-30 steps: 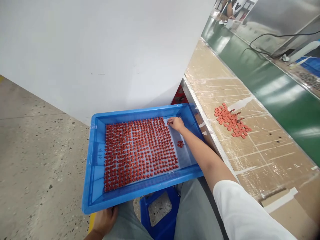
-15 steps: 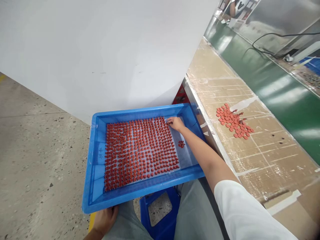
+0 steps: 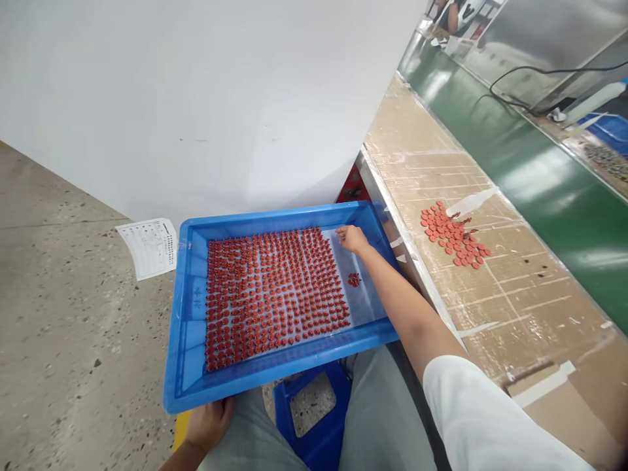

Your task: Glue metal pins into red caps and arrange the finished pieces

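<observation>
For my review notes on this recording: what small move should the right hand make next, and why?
I'd probably bring the right hand toward the small cluster of loose red pieces: it lies apart in the blue plastic tray, beside neat rows of similar red pieces. Whether the fingertips hold one is too small to tell.

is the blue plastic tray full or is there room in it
Partly full: small red pieces stand in rows across most of the blue plastic tray, but bare bottom shows toward its right end.
</observation>
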`<state>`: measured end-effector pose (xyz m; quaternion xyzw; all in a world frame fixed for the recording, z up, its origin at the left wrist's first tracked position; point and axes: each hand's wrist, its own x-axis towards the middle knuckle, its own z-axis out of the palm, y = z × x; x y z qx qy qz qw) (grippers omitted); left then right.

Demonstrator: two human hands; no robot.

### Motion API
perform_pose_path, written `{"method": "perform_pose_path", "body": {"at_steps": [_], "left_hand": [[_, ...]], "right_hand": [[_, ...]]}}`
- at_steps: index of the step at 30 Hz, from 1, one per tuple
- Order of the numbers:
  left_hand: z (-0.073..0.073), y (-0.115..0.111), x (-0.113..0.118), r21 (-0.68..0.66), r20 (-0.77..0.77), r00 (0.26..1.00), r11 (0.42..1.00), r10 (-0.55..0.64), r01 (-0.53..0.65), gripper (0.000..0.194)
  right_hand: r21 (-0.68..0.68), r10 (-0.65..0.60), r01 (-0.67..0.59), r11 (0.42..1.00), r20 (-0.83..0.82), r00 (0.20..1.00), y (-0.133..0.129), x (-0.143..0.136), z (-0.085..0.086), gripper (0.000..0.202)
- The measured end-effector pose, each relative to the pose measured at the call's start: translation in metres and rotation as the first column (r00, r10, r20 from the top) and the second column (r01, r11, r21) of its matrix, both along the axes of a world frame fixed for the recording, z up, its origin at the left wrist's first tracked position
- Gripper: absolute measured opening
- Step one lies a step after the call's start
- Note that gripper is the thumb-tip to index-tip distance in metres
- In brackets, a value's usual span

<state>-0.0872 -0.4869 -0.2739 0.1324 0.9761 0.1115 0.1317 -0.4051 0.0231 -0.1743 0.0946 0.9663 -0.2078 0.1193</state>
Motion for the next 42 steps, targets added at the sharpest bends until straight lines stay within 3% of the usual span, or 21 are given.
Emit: {"method": "perform_pose_path", "body": {"at_steps": [4, 9, 20, 28, 35, 42], "left_hand": [[-0.004, 0.001, -0.002, -0.041, -0.007, 0.999, 0.999, -0.032, 0.031, 0.034], [-0.009, -0.001, -0.002, -0.048, -0.009, 0.999, 0.998, -0.045, 0.045, 0.037], [-0.010, -0.003, 0.000, -0.046, -0.004, 0.998, 0.997, -0.059, 0.059, 0.036], [-0.012, -0.004, 0.001, -0.075, 0.002, 0.998, 0.995, -0.067, 0.067, 0.036], [-0.006, -0.001, 0.000, -0.087, -0.003, 0.997, 0.994, -0.072, 0.072, 0.036], [-0.003, 0.000, -0.001, -0.080, -0.022, 0.997, 0.994, -0.075, 0.073, 0.035]], "right_hand": [[0.119, -0.125, 0.108, 0.987, 0.147, 0.981, 0.008, 0.028, 0.020, 0.029], [0.172, -0.210, 0.167, 0.971, 0.273, 0.939, 0.004, 0.068, 0.033, 0.031], [0.192, -0.289, 0.228, 0.955, 0.410, 0.865, 0.003, 0.090, 0.020, 0.026], [0.230, -0.247, 0.189, 0.955, 0.256, 0.935, -0.001, 0.090, 0.015, 0.030], [0.232, -0.159, 0.133, 0.963, 0.096, 0.983, -0.006, 0.081, 0.009, 0.021], [0.143, -0.041, 0.037, 0.989, 0.023, 0.999, -0.011, 0.066, 0.003, 0.029]]}}
